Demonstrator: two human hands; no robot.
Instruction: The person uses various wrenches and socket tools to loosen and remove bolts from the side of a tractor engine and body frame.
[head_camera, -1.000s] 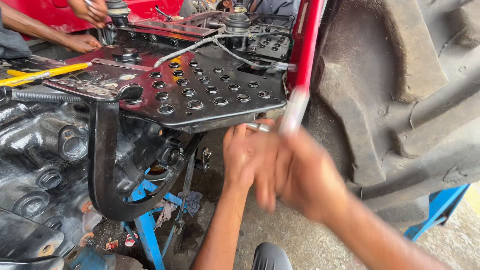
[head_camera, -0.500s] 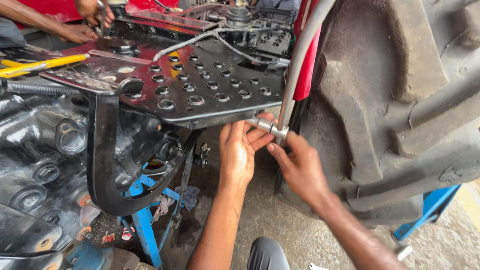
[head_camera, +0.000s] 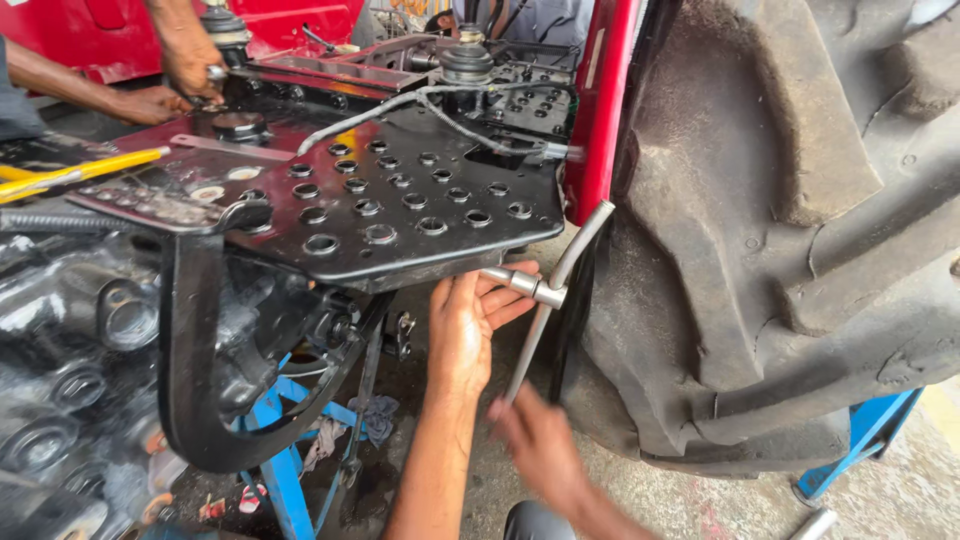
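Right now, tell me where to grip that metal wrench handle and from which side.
Grip the wrench by the free lower end of its long bar, coming from below, where the right hand is. The bar slants down away from the socket under the black plate, and the left hand steadies the socket end, so the low end gives most leverage.

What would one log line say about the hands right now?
left hand: steadies socket under black plate | right hand: grips T-wrench handle | tyre: beside
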